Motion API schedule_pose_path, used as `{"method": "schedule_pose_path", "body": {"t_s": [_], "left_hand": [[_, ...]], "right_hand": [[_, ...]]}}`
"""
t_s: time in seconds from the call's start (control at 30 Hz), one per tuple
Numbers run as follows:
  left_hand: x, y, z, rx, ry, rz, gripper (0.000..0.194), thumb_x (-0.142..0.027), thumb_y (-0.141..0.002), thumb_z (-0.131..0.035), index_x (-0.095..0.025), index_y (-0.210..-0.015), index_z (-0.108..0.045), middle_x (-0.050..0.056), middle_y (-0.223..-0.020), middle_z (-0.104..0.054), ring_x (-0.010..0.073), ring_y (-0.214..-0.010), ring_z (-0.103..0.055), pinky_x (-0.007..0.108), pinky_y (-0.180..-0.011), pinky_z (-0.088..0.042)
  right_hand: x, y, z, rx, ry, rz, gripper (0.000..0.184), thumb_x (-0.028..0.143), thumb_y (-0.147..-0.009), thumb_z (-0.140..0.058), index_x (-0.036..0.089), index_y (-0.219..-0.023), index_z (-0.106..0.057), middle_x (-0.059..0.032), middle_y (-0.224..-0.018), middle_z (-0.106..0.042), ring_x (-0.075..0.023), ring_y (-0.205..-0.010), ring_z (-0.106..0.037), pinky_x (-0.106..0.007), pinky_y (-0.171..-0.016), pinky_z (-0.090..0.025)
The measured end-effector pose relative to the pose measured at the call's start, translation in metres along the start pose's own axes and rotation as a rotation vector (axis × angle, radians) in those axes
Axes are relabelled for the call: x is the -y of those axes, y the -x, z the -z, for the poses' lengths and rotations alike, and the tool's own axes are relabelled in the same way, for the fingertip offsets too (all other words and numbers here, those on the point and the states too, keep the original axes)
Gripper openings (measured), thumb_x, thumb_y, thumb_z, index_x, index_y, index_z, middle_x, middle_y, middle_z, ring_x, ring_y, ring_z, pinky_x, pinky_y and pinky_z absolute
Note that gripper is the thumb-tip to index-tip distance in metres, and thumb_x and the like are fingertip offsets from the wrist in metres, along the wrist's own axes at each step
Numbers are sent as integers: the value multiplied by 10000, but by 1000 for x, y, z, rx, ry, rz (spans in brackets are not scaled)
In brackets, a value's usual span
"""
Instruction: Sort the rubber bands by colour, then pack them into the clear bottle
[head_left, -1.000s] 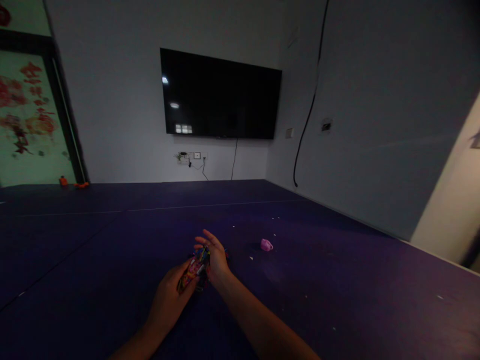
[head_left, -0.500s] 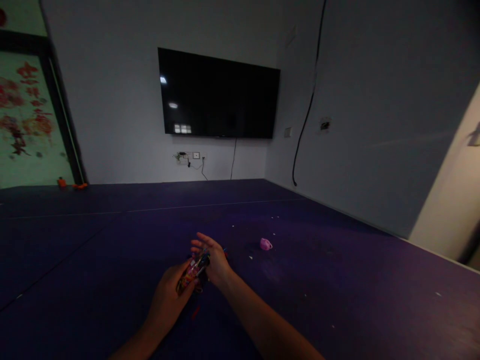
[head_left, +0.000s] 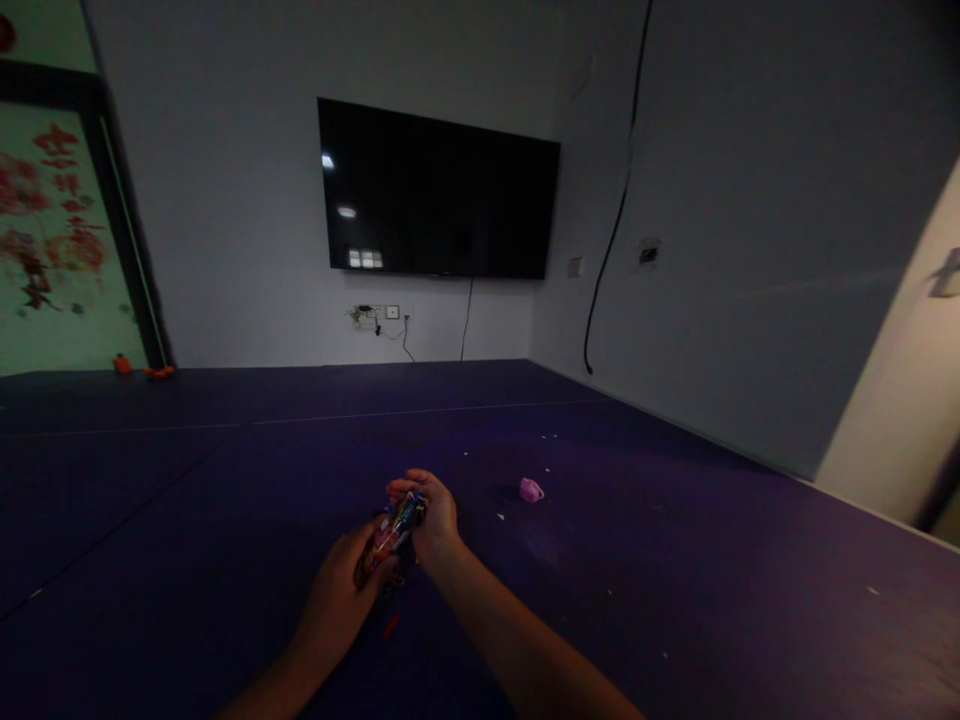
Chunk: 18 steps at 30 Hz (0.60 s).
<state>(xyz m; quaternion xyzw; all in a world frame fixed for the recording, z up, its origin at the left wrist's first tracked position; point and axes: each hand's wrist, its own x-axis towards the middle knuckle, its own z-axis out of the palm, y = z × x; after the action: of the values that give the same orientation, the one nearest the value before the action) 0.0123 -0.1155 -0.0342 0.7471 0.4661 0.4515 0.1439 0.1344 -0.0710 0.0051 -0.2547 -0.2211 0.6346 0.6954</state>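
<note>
Low in the middle of the head view, my left hand grips the near end of what looks like a clear packet of small colourful pieces. My right hand cups the far end, its fingers curled over pieces of blue, yellow and other colours. Dim light and the fingers hide much of the bundle, so I cannot tell exactly what the pieces are. On the purple floor below the hands lies a small red strip. A pink toy cup with a handle sits apart, to the right.
Small white scraps are scattered over the purple floor. Two orange objects lie by the door frame at the far left. A large television hangs on the far wall, and a black cable dangles along the right wall.
My right hand's fingers, outstretched before, have curled in around the far end of the colourful bundle. The left hand keeps its hold almost unmoved.
</note>
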Motion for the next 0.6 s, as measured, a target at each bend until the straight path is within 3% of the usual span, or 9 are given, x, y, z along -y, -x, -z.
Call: {"method": "schedule_pose_path", "body": {"t_s": [0.13, 0.27, 0.47, 0.6], "left_hand": [[0, 0, -1, -2, -11, -2, 354, -387, -784, -535, -204, -1083, -585, 99, -1032, -665, 250, -929, -627, 404, -812, -496], [1, 0, -1, -26, -30, -18, 359, -391, -774, -542, -216, -1084, -589, 92, -1010, -668, 251, -905, -629, 408, -798, -499], [3, 0, 0, -65, -46, -32, 346, -375, -780, -537, -225, -1087, -590, 75, -978, -673, 238, -876, -631, 394, -769, -506], [3, 0, 1, -61, -41, -42, 340, -372, -786, -535, -232, -1092, -583, 76, -991, -668, 239, -894, -628, 404, -788, -502]], "right_hand": [[-2, -2, 1, 6, 28, -11, 143, 253, -701, -472, 180, -742, -587, -30, -571, -658, -142, -509, -578, -253, -538, -441], [-6, -6, 6, 109, 135, 2, 212, 322, -736, -524, 175, -867, -604, -39, -646, -677, -161, -580, -616, -259, -532, -448], [-7, -9, 10, 139, 162, -68, 348, 137, -677, -527, 180, -1020, -573, -38, -742, -688, -156, -607, -636, -258, -526, -465], [-8, -8, 9, 163, 148, 30, 297, 179, -692, -588, 174, -989, -584, -34, -726, -686, -147, -622, -643, -273, -591, -494]]}}
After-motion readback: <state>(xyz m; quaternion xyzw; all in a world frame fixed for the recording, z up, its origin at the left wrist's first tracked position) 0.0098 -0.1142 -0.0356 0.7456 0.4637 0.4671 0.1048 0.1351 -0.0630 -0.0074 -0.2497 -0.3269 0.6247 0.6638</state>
